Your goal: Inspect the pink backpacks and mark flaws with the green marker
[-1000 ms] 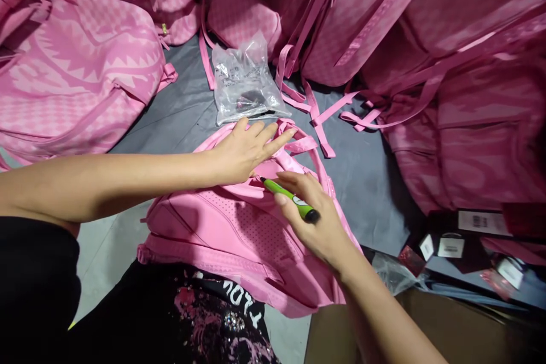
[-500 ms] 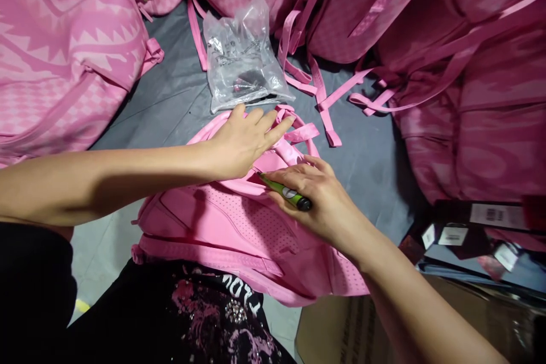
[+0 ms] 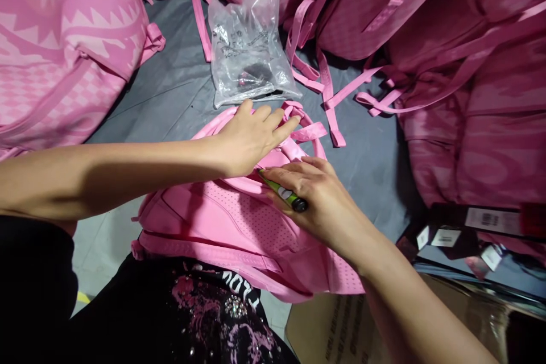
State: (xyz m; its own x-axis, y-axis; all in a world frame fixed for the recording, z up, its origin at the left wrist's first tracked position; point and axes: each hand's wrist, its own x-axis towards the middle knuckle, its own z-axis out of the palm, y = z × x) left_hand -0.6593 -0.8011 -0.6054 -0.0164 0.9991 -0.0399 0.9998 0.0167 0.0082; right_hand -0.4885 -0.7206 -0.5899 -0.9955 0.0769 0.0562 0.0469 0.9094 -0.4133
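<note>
Finely dotted backpack, slim marker

1. L hand: fingers spread, palm down on upper part of pink backpack.
2. R hand: holds green marker, blk end toward wearer; tip just beside L hand, contact w/ backpack unclear.
3. Clear plastic bag, blk print, on grey bench, just beyond backpack.
4. Other pink bags: L, R & rear.
5. White labels at R; cardbd box lower R.
</note>
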